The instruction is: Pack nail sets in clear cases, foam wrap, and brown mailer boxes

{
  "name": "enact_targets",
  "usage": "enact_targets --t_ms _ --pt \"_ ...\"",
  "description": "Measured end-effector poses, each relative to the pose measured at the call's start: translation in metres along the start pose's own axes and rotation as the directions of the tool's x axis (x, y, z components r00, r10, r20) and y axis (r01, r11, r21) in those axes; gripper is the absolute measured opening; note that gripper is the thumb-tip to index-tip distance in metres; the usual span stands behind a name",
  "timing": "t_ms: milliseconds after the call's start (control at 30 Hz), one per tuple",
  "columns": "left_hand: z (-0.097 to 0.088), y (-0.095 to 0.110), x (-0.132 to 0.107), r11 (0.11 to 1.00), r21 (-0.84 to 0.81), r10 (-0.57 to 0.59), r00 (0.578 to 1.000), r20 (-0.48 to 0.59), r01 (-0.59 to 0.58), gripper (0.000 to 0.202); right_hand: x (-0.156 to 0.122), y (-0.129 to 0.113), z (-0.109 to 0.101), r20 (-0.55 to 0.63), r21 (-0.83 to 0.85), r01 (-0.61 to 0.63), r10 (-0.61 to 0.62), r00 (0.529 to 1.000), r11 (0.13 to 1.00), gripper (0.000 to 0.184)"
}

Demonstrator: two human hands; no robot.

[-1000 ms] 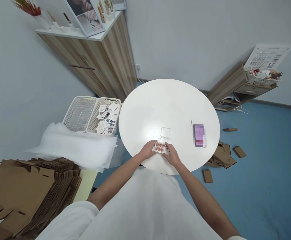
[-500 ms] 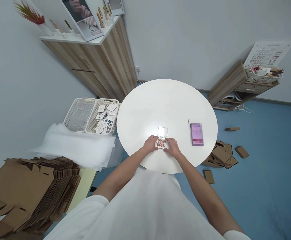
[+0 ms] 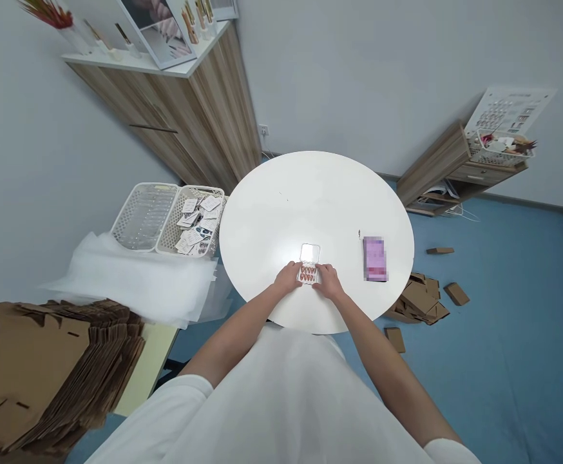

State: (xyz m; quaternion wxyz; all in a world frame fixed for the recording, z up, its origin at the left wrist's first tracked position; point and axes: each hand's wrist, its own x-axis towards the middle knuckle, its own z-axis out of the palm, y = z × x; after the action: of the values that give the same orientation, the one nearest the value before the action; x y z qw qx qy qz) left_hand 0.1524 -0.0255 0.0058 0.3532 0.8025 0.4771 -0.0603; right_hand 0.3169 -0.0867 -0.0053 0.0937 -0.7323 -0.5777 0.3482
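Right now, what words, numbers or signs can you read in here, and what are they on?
None can be read for sure.
Board on the right: printed rows, too small to read.
White cards on the left: small print, too tiny to read.
Purple packet: blurred into squares, unreadable.
Little open case: no writing that I can make out.

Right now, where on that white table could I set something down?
The widest bare stretch of the table lies between the open case and the far rim, bar some dark specks. Another patch lies left of the left hand; a narrower gap separates the right hand from the purple item. It's crowded around the case, with a hand at each side.
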Motion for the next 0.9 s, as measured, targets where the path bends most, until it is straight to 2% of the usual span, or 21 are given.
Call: enact_targets --t_ms 300,433,600,733,833,900 --pt "0.002 0.001 -0.001 0.999 -0.04 -0.005 1.0 -0.011 0.004 0.064 0.003 0.003 0.001 -0.033 0.04 0.017 -0.016 0.999 0.999 0.067" --pt "0.002 0.001 -0.001 0.998 -0.061 -0.01 1.0 -0.018 0.009 0.07 0.004 0.002 0.002 -0.029 0.067 0.01 -0.008 1.0 0.998 0.065" --pt "0.005 -0.001 -0.006 0.983 -0.184 -0.013 0.997 -0.079 -0.002 0.075 0.0 0.002 0.003 -0.05 0.115 0.004 0.002 0.999 0.993 0.07" --pt "0.009 -0.004 -0.013 0.936 -0.349 -0.101 0.988 -0.115 0.055 0.044 -0.007 0.002 0.004 -0.051 0.311 -0.047 0.066 0.997 0.949 0.074" --pt "0.013 -0.007 -0.016 0.897 -0.43 -0.154 0.983 -0.099 0.097 0.016 -0.012 0.0 0.006 0.01 0.505 -0.144 0.161 0.987 0.851 0.069" --pt "0.014 -0.008 -0.018 0.875 -0.474 -0.155 0.984 -0.084 0.098 0.008 -0.015 -0.003 0.007 0.05 0.595 -0.183 0.191 0.98 0.783 0.063"
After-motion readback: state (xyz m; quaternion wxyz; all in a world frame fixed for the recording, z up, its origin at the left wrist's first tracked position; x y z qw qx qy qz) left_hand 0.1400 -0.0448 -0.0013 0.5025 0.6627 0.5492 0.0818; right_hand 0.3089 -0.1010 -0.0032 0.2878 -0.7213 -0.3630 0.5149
